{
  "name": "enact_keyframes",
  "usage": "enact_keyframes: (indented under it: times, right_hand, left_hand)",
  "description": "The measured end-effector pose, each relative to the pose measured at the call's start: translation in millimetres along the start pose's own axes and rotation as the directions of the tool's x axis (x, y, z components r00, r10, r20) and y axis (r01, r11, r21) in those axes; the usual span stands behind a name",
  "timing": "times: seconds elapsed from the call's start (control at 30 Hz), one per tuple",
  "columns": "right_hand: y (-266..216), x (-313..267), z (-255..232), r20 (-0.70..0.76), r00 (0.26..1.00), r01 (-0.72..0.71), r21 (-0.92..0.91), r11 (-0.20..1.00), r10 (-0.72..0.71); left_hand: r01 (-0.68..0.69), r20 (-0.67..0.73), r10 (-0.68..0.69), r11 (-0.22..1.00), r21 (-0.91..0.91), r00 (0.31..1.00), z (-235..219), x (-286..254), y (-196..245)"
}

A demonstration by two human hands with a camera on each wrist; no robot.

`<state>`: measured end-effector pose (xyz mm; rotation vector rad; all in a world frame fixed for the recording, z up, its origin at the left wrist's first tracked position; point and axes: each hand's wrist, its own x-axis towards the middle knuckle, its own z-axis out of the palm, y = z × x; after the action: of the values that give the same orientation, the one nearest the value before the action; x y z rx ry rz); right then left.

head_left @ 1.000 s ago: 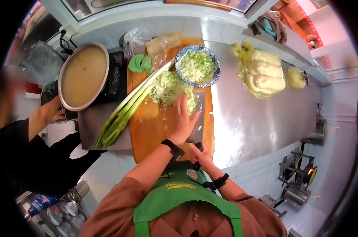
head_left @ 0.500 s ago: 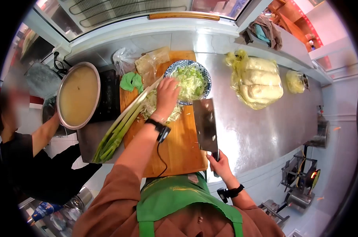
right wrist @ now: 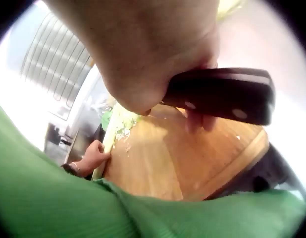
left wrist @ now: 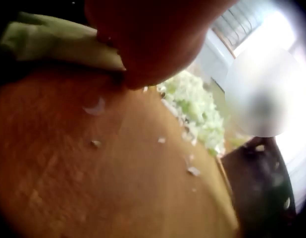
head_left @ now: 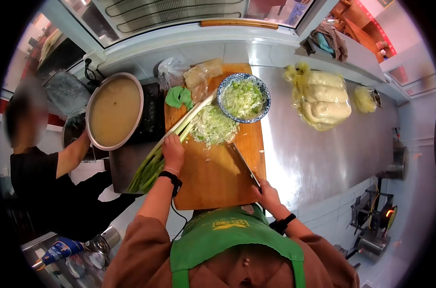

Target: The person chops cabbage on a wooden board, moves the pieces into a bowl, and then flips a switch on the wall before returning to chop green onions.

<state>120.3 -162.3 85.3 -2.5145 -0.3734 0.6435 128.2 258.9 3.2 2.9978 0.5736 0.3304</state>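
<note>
On the left edge of the wooden cutting board (head_left: 213, 182) lie long green onions (head_left: 153, 165), white ends pointing away. My left hand (head_left: 173, 152) grips them around the middle, fingers curled over the stalks. My right hand (head_left: 269, 196) holds a cleaver (head_left: 244, 163) by its dark riveted handle (right wrist: 222, 94). The blade stands on edge over the board's right part, its far tip at the near side of a pile of chopped green onion (head_left: 213, 126). A blue-and-white bowl (head_left: 268, 108) with more chopped pieces sits at the board's far right corner.
A large metal basin (head_left: 139, 113) of cloudy liquid stands left, another person (head_left: 45, 163) beside it. Behind the board are a green bag (head_left: 179, 97) and clear plastic bags (head_left: 172, 72). Bagged white rolls (head_left: 326, 101) lie on the steel counter (head_left: 319, 158), right.
My left hand has moved from the chopped pile by the bowl back and left onto the green onions. The cleaver has swung from lying broadside at the board's right edge to edge-on, tip leftward.
</note>
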Motion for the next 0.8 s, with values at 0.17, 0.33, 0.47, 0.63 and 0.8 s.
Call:
enact_keyframes:
  times: [0.17,0.33,0.47,0.63,0.8]
  right_hand:
    - [-1,7,17,-0.038,0.996,0.082,-0.025,0.996,-0.083]
    - [6,11,25,-0.069,0.994,0.078,-0.046,0.996,-0.081]
    - [3,11,24,-0.157,0.979,0.137,0.027,0.990,-0.131]
    - [-2,-9,8,-0.242,0.950,0.225,0.101,0.969,-0.195]
    - [-7,-49,-25,-0.280,0.944,0.218,0.134,0.967,-0.174]
  left_hand:
    - [0.020,0.006,-0.019,0.945,-0.327,1.000,-32,8,-15]
    - [0.030,0.075,0.018,0.801,-0.597,0.997,-81,-5,-48]
    - [0.397,0.456,-0.069,0.618,-0.679,0.887,-108,-45,-53]
    - [0.057,0.234,0.116,0.781,-0.622,0.965,-92,-108,-43]
    - [-0.100,0.206,0.231,0.859,-0.503,0.951,-83,-143,4]
